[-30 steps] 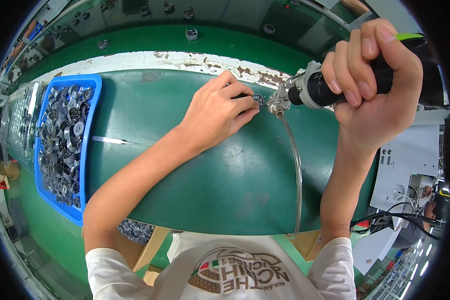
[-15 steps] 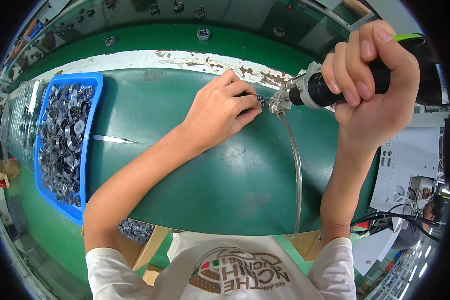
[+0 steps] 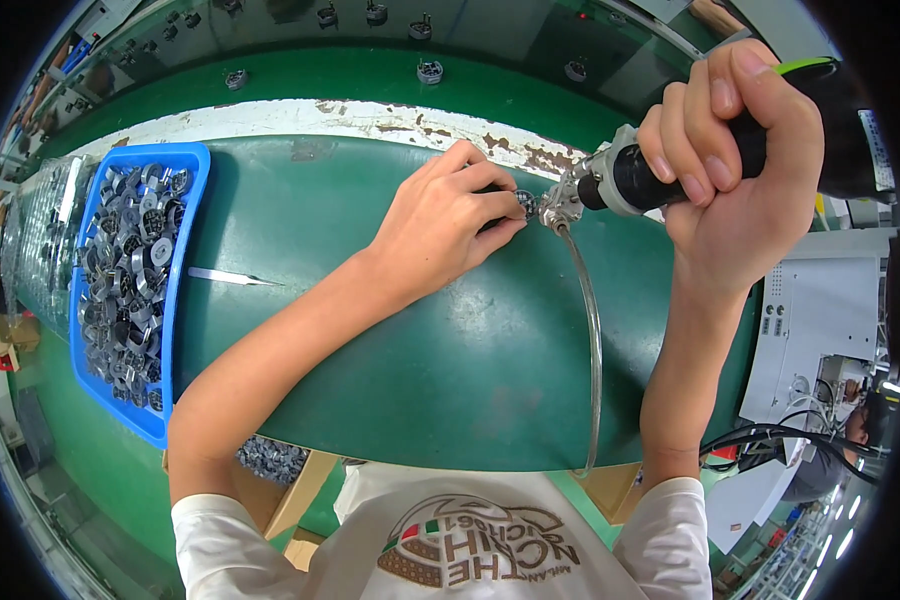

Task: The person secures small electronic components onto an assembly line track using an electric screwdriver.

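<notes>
My left hand [image 3: 450,212] is closed on a small round dark part [image 3: 526,203], which shows only at my fingertips. Against that part sits the metal nose [image 3: 562,203] of a black powered screwdriver [image 3: 640,180]. My right hand [image 3: 735,170] is wrapped round the screwdriver's body, with the thumb along its green-edged lever [image 3: 806,66]. From the nose a clear hose [image 3: 592,330] curves down toward the table's near edge. The contact between bit and part is too small to make out.
A blue tray [image 3: 206,190] heaped with small round grey and black parts stands at the left of the green table [image 3: 450,390]. Metal tweezers [image 3: 232,276] lie beside it. Beyond the white ledge [image 3: 300,114], similar parts [image 3: 429,72] stand spaced on a green belt. A grey machine [image 3: 820,320] with black cables is at right.
The parts on the far belt have shifted to the right. My right hand and the screwdriver's rear have moved slightly left. My left hand has kept its hold, nearly still.
</notes>
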A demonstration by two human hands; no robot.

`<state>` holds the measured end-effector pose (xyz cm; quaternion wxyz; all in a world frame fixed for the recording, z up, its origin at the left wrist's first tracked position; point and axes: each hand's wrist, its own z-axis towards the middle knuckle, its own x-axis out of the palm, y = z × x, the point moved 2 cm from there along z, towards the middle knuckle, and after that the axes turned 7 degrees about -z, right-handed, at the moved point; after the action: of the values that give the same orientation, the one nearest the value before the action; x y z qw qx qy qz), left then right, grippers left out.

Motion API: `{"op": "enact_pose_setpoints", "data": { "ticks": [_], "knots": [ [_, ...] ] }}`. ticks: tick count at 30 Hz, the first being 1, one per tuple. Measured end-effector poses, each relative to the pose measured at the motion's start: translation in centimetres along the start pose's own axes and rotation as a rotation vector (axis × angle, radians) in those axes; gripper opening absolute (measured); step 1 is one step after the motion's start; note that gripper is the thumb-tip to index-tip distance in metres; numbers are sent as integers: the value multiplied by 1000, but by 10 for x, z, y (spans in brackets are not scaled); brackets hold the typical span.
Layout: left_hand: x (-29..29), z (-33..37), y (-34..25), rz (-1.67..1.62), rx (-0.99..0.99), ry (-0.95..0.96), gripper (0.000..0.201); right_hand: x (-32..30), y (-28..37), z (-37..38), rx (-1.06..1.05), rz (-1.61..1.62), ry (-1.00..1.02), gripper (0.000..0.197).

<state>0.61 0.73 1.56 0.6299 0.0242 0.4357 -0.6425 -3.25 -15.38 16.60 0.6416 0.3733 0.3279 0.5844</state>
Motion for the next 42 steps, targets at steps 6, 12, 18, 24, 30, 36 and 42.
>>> {"op": "enact_pose_setpoints", "data": {
  "ticks": [6,12,18,24,30,36,42],
  "knots": [
    [1,2,1,-14,2,5,11,0,-3,3,18,-25,-9,28],
    [-3,0,2,8,-33,38,10,4,-3,1,64,-19,-40,30],
    [-9,6,-2,-105,32,102,15,-32,59,-4,-58,146,78,19],
    [-19,27,12,-174,-78,-47,15,-28,58,-9,-42,90,-88,21],
    [-11,62,66,450,-231,-184,30,-28,57,-4,-143,7,-9,24],
    [8,84,90,622,-287,-94,50,-27,53,-3,-117,13,-13,26],
    [0,78,71,344,-198,-34,44,-30,52,-3,-115,5,-36,27]
  ]
}}
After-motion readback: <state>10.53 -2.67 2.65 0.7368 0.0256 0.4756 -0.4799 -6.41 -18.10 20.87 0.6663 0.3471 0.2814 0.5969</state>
